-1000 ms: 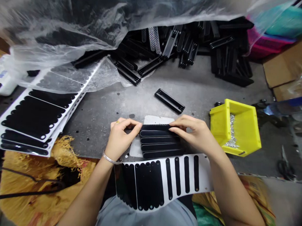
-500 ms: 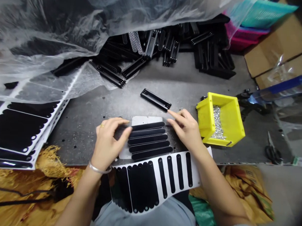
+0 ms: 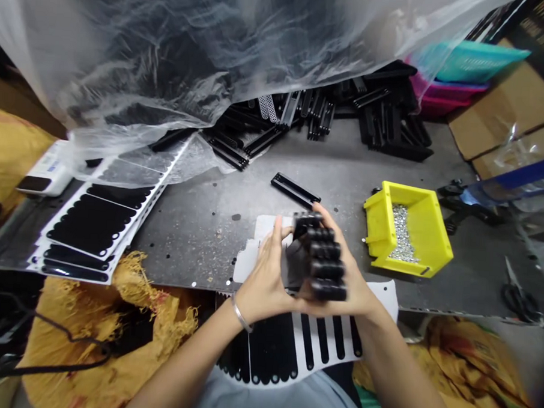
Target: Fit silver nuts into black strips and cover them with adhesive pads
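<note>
Several long black rounded bars are gathered into a stack, ends toward me, lifted off a white pad. My right hand wraps the stack from the right and below. On the other side my left hand presses against it with its palm and fingers. Motion blurs the bars somewhat. Just beyond the hands lies a single black slotted frame on the bench. Below my wrists, a white sheet with black strip stickers hangs over my lap.
A yellow bin of small metal parts stands to the right, with scissors beyond it. Black frames are piled at the back under plastic film. More sticker sheets lie left. A cardboard box stands back right.
Both hands have closed in on the row of black bars, gathered them into a stack and raised it from the white pad. The view has shifted slightly left.
</note>
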Action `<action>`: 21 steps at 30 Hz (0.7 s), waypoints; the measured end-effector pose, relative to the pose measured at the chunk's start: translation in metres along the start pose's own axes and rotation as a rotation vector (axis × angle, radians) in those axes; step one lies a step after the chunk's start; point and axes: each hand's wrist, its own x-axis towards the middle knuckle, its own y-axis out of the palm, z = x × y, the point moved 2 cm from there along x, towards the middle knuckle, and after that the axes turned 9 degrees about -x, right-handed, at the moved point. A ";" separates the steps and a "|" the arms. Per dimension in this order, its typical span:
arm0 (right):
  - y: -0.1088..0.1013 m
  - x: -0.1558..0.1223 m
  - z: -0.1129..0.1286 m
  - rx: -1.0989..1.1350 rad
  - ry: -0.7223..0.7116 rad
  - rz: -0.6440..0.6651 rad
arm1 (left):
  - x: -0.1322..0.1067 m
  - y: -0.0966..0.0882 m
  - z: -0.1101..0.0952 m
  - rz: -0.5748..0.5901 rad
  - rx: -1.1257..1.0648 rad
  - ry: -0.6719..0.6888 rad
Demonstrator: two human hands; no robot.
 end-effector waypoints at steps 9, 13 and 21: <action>0.031 0.035 -0.005 -0.358 -0.119 0.244 | -0.041 -0.060 0.027 0.028 0.255 -0.254; 0.024 -0.002 -0.027 -0.252 0.160 0.108 | -0.035 -0.042 0.028 0.032 0.363 -0.218; 0.049 -0.012 -0.026 0.083 0.322 0.053 | -0.030 -0.016 0.024 0.016 0.433 -0.154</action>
